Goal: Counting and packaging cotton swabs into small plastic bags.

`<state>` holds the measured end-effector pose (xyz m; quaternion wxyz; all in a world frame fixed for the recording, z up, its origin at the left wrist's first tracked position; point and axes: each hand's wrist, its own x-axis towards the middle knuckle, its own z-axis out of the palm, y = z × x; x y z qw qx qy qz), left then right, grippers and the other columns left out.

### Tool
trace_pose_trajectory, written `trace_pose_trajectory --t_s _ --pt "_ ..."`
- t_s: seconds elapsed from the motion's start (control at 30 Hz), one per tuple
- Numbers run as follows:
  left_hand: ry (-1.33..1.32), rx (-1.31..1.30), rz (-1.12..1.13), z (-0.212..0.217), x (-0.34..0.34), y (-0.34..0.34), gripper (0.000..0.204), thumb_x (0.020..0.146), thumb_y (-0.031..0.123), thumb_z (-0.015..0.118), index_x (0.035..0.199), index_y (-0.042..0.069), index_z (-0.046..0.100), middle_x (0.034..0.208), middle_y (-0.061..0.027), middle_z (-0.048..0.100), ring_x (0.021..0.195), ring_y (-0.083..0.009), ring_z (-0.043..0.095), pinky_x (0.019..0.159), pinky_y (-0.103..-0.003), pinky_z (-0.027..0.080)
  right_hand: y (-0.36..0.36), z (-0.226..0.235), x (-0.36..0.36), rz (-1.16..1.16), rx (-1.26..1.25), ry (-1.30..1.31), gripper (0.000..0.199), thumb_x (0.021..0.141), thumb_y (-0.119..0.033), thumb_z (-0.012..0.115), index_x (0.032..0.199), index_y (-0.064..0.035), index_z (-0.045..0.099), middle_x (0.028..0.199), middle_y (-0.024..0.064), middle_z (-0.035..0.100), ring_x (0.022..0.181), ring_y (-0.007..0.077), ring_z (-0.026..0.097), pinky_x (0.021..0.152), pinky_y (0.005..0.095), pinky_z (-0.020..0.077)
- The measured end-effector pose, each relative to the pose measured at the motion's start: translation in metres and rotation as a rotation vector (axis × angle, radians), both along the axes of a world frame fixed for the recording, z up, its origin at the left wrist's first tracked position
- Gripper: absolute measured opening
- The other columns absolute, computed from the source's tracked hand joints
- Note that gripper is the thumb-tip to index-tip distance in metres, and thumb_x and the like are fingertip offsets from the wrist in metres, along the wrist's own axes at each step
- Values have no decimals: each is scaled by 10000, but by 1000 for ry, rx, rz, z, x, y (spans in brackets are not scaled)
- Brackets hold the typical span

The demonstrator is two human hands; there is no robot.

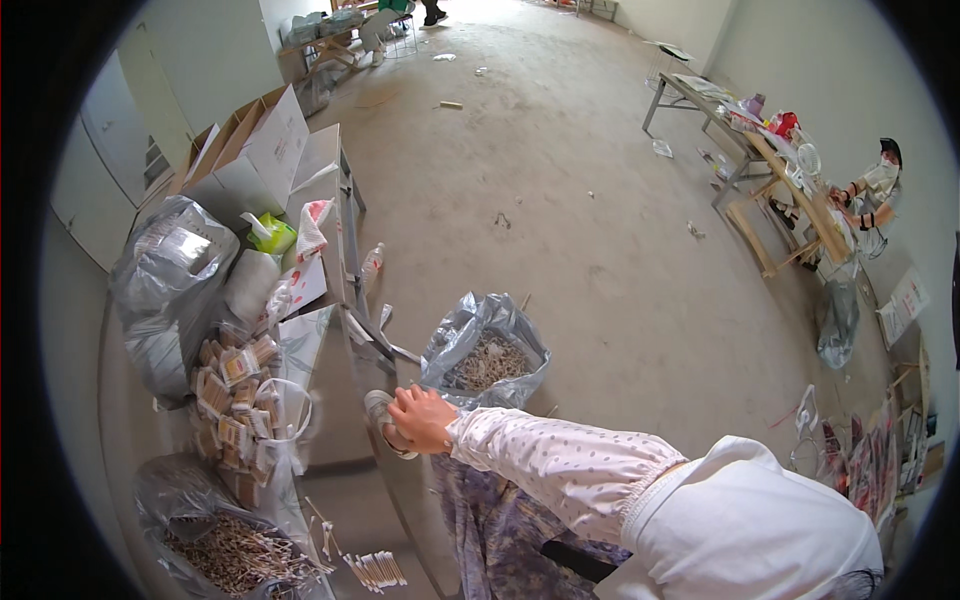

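Note:
My right hand [420, 418], at the end of a pale polka-dot sleeve, hovers beside the table's near edge. Its fingers are curled together, and whatever they may hold is hidden. Below it shows a light-coloured shoe [380, 408]. On the metal tabletop [345, 490] lies a row of loose cotton swabs [375, 571], with a few more scattered beside it. To the left, a grey plastic bag [165, 490] lies open, full of loose swabs. Behind that, several packets of cotton swabs [238, 400] are heaped against a white plastic handle [300, 410]. My left hand is out of view.
A grey bag-lined bin [535, 350] with swabs inside stands on the floor beyond my hand. A stuffed grey bag [170, 280], a green tissue pack [272, 233] and cardboard boxes [250, 160] crowd the table's far end. Another person [880, 185] sits at the right-hand table.

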<state>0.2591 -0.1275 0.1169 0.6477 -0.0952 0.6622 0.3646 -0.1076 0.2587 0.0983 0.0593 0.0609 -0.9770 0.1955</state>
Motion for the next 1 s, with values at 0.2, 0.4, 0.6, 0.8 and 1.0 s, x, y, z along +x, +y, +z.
trace_pose_trajectory --t_s 0.2,0.4,0.6,0.8,1.0 --pt "45 212 43 18 14 -3 107 859 58 657 773 1 687 582 -79 607 481 -167 580 420 -299 427 -7 -2 -7 9 11 99 466 680 -291 716 1056 -49 582 1067 162 522 966 332 553 660 463 491" --pt "367 -54 -308 -92 93 -63 134 867 96 679 817 -29 695 632 -95 661 499 -171 615 434 -312 469 -8 -5 -4 3 28 104 447 687 -276 708 1052 -51 584 1070 157 523 973 327 548 677 456 486" --pt "-146 67 117 44 -17 26 187 852 134 726 817 -48 698 632 -108 667 505 -187 635 446 -314 494 -3 -6 -2 -10 30 138 456 696 -279 697 1079 -53 593 1062 148 521 959 317 545 664 453 473" --pt "-144 43 70 40 -14 21 197 845 143 739 818 -49 700 638 -110 671 512 -189 640 447 -316 497 -3 13 -1 25 15 -67 484 717 -273 702 1120 -44 564 1125 160 518 1065 358 528 778 486 466" --pt "-141 15 7 33 -19 15 208 839 151 751 820 -50 702 643 -112 674 519 -192 646 447 -317 499 -1 12 -2 14 9 -78 526 700 -282 722 1139 -39 564 1153 157 511 1075 353 523 794 477 470"
